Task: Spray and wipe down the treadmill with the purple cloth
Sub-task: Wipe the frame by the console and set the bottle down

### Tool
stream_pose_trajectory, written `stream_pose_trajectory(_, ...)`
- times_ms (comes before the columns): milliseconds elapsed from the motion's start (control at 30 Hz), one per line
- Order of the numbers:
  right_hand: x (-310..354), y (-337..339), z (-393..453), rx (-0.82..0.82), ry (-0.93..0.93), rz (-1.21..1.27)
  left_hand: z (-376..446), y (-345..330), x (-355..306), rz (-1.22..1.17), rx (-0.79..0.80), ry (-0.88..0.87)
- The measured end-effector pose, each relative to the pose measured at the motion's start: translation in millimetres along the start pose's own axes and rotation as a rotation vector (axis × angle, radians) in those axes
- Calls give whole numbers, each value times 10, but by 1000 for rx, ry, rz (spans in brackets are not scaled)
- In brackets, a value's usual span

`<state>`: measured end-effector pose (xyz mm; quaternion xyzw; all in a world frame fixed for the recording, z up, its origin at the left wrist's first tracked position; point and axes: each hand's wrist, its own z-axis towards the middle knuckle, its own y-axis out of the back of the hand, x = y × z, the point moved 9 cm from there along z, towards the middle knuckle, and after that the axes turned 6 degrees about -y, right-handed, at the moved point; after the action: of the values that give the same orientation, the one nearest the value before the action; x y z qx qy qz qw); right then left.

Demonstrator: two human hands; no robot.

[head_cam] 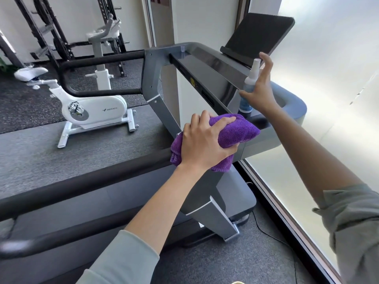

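The left hand (pixel 207 140) grips the purple cloth (pixel 235 132), bunched into a thick wad, and presses it on the grey console arm of the treadmill (pixel 155 64), near the place where the black padded handrail (pixel 82 181) meets the frame. The fingers curl over the top of the cloth and the thumb goes under it. The right hand (pixel 260 87) is at the spray bottle (pixel 249 87), which stands upright on the console edge, just beside the cloth; the fingers are mostly straight and spread, the fingertips touch the side of the bottle, and the hand does not close around it. The bottle has a white cap and neck and a blue lower part; its label is too small to read. Behind the bottle, the dark screen (pixel 258 35) of the treadmill stands tilted on the console. A small round yellow sticker is on the front panel under the console, but its writing is not readable. To the left, on the dark rubber floor (pixel 30 152), stands a white exercise bike (pixel 92 107) with the brand name "MERACH" on its body. Further back there is a black weight rack (pixel 51 27) against the wall. Both forearms are bare, with pale green sleeves pushed up.
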<state>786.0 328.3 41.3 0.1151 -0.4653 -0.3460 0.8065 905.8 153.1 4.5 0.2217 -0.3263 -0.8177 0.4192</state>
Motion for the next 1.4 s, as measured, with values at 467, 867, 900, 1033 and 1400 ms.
stream_pose_trajectory(467, 509, 315, -1161, -33, -152, -34, -32, 71, 18, -109, -1, 51)
stream_pose_trajectory(867, 697, 352, -1903, 15, -326, 354, -476, 223, -206, -341, 92, 78)
stream_pose_trajectory(900, 749, 394, -1977, 2, -310, 383, -545, 250, -204, -397, 104, 88)
stream_pose_trajectory(1033, 935, 497, -2329, -5, -265, 326, -770, 272, -187, -728, 203, 119)
stream_pose_trajectory(1400, 516, 725, -4218, -248, -656, 210, -2109, -407, -1105, -1358, 1190, 83)
